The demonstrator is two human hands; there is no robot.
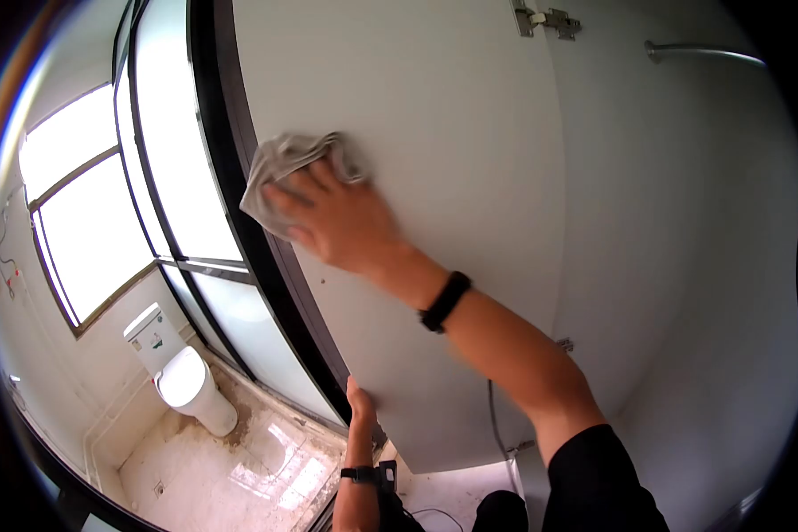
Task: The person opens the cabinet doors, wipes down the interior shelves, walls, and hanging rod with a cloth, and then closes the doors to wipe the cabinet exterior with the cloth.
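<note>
A grey cloth [284, 160] is pressed against the upper part of a pale cabinet door [434, 133], close to its left edge. My right hand [337, 213] lies over the cloth and holds it on the door face; the fingers are slightly blurred. Lower down, my left hand [360, 403] grips the same door at its left edge, and some of its fingers are hidden. Both wrists wear dark bands.
The door hangs on metal hinges [550, 21], with a hanging rail [705, 53] inside the cabinet at right. Beyond a black-framed glass partition [257, 332] at left stand a white toilet [186, 381] and a window [93, 235]. A cable [495, 417] runs beneath my right arm.
</note>
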